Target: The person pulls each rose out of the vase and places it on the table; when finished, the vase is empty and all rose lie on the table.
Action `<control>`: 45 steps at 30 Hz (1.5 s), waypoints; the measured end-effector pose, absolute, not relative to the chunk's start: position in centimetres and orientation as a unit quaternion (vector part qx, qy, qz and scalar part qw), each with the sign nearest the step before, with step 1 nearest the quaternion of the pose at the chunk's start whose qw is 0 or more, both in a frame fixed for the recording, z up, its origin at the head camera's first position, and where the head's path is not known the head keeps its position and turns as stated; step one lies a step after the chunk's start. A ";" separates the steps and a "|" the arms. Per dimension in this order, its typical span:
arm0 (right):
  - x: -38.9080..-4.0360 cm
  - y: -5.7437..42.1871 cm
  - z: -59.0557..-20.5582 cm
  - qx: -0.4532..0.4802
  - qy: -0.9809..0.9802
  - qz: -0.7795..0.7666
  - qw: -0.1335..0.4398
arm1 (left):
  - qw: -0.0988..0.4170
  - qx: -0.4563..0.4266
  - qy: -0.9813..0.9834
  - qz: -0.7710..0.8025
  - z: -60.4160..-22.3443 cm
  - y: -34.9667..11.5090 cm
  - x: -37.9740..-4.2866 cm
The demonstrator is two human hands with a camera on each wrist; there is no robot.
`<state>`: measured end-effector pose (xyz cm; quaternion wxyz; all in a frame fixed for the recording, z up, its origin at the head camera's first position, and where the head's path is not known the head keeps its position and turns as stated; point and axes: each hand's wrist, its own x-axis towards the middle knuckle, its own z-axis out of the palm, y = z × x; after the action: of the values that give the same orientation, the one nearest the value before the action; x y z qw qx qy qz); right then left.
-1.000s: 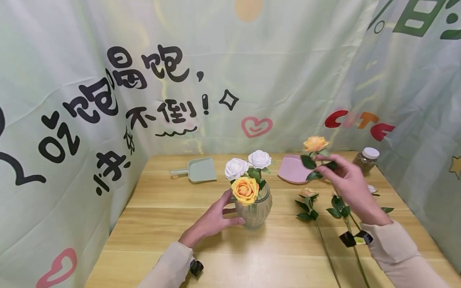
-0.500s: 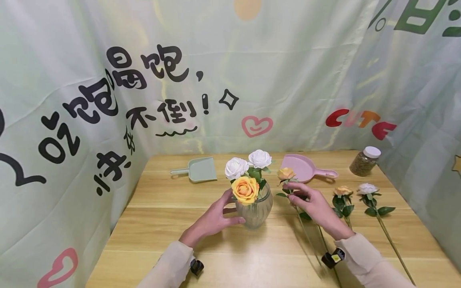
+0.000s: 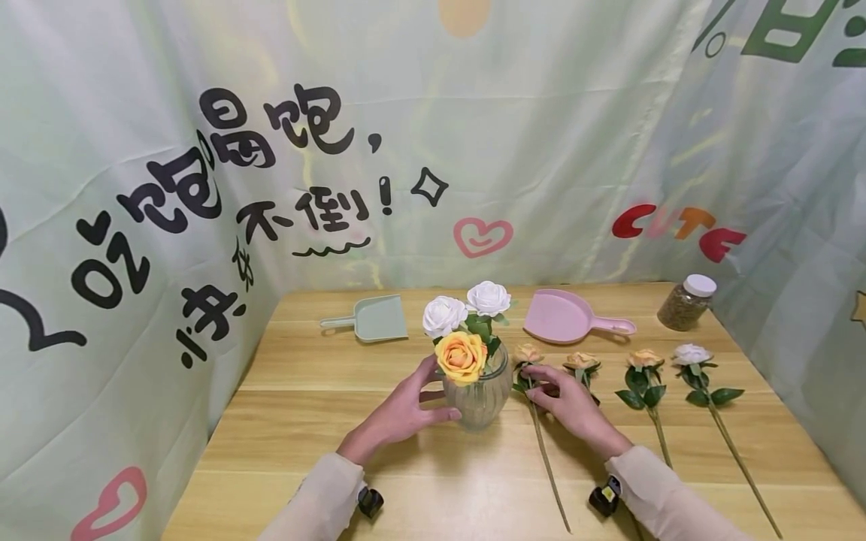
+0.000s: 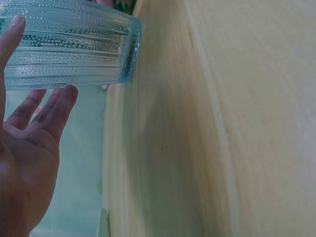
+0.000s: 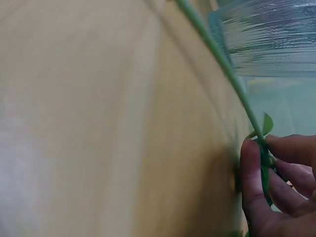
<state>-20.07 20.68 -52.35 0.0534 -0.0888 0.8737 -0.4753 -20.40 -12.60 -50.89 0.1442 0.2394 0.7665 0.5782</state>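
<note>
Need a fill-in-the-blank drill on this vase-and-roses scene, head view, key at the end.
1. The ribbed clear glass vase, touched by the left hand, holds ____ visible white and orange-yellow roses.
2. The right hand pinches a green-stemmed pale orange rose.; the rightmost long-stemmed rose on the light wooden table is ____.
3. The pale green rectangular dustpan has its handle pointing to the picture's ____.

Missing words: three; white; left.

Ribbed glass vase (image 3: pixel 482 402) (beaded, glossy); smooth wood-grain tabletop (image 3: pixel 284 413).
</note>
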 end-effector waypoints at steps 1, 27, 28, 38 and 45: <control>-20.1 20.6 -52.5 -0.084 0.876 -0.473 0.055 | 0.144 0.239 0.767 0.578 -50.9 -12.6 -20.4; -18.4 19.4 -47.0 -0.228 0.803 -0.549 0.038 | 0.142 0.242 0.764 0.581 -50.9 -12.6 -20.3; -18.3 19.1 -46.8 -0.238 0.797 -0.553 0.049 | 0.142 0.242 0.763 0.582 -50.9 -12.6 -20.3; -18.1 17.4 -46.7 -0.232 0.795 -0.558 0.061 | 0.094 0.273 0.770 0.569 -48.5 -12.6 -20.6; -18.2 17.2 -46.9 -0.222 0.798 -0.557 0.061 | 0.014 0.300 0.765 0.569 -46.0 -12.9 -20.9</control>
<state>-18.24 17.20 -46.92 0.0613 -0.2218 0.7978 -0.5573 -20.93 -12.91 -45.95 0.0144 0.3004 0.7651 0.5693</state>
